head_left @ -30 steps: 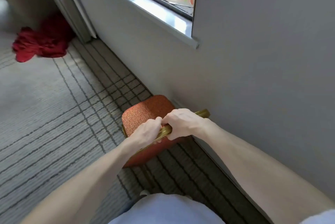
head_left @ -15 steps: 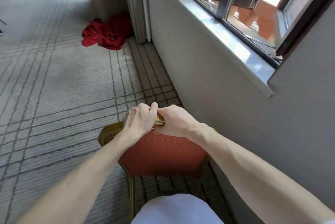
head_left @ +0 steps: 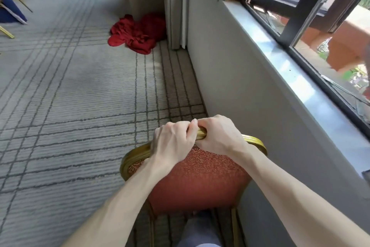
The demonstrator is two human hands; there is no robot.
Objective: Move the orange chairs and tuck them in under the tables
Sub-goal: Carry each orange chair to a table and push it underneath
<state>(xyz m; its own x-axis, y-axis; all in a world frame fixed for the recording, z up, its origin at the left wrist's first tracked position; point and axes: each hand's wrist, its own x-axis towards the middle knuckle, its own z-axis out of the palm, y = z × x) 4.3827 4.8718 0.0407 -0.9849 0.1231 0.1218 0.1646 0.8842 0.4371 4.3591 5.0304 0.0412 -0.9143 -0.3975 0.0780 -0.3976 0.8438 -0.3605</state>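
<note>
the grey lined carpet [head_left: 60, 106] fills most of the view, and along its right edge runs the pale wall [head_left: 230, 86] under a window sill [head_left: 290, 78]. the orange chair [head_left: 196, 182] is at that right edge of the carpet, close beside the wall, seen from behind its padded back. whether its legs touch the floor cannot be told, and no table shows here. the chair looks rigid, with a gold metal-looking frame and a firm upholstered back. it is probably of moderate weight, so it should lift or drag as one stiff piece, though the legs may snag on the carpet. the left hand [head_left: 172, 144] and right hand [head_left: 216, 136] are both curled tight over the gold top rail [head_left: 254, 140], side by side at its middle and touching each other. that rail seems the best hold: hard, ridged, not slippery.
</note>
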